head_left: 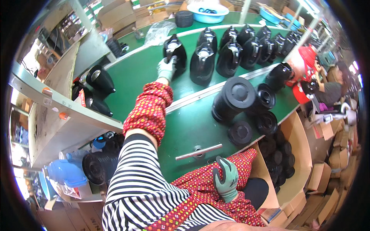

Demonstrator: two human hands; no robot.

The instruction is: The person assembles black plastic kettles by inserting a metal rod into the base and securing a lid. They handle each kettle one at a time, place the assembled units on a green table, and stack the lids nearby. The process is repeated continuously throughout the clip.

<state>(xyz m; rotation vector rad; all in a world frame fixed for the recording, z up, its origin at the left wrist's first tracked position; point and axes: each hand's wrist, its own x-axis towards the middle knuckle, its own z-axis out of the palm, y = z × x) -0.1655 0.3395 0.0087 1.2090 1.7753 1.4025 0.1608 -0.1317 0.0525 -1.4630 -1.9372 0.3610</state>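
Note:
My left hand (pixel 166 68), in a grey-green glove, reaches across the green bench. Its fingers close on the handle side of a glossy black jug (pixel 178 57), which stands upright at the left end of a group of similar jugs (pixel 203 63). The jug hides part of the fingers. My right hand (pixel 226 179), gloved the same way, rests over my lap with thumb and fingers apart and nothing between them. Just beyond it, a metal T-shaped bar (pixel 199 151) lies at the near bench edge. Stacked round black parts (pixel 235 96) stand to its far right.
Black jug bodies (pixel 101 79) lie on their sides at the left, behind a pale metal frame (pixel 65 104). An open cardboard box (pixel 295 154) of black round parts stands at the right. A blue basin (pixel 208 13) sits at the back. Another person (pixel 333 82) works at the far right.

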